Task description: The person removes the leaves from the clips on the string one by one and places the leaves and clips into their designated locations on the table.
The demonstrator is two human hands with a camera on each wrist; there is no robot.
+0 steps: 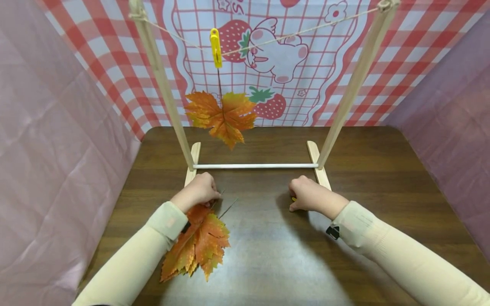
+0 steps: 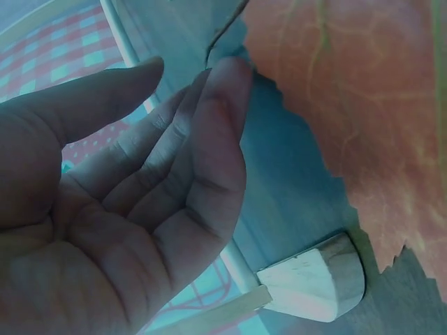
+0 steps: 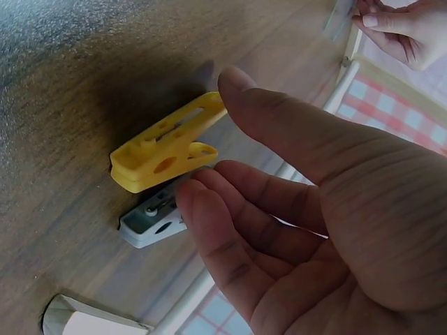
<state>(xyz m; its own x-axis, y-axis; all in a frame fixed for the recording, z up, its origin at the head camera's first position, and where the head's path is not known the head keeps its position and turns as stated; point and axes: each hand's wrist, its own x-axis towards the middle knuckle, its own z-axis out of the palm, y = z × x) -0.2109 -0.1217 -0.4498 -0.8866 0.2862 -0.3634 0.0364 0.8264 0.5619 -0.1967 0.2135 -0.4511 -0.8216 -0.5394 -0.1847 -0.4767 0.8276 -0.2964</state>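
Note:
My left hand [image 1: 200,190] is at the stems of several orange maple leaves [image 1: 209,241] lying on the table at front left. In the left wrist view its thumb stands apart from loosely bent fingers, and a thin stem [image 2: 222,33] passes by the fingertips. My right hand [image 1: 311,194] is low over the table at the right. Its thumb touches one handle of a yellow clothespin [image 3: 157,155] in the right wrist view, while the fingertips are by a grey clothespin [image 3: 143,225] beside it. Both clothespins lie on the table.
A wooden frame [image 1: 352,93] with a white crossbar [image 1: 254,166] stands behind the hands. From its string [image 1: 317,28] a yellow clothespin [image 1: 216,49] holds an orange leaf [image 1: 226,117] by the stem. Checked cloth [image 1: 149,85] hangs behind, pink cloth [image 1: 49,140] at the sides.

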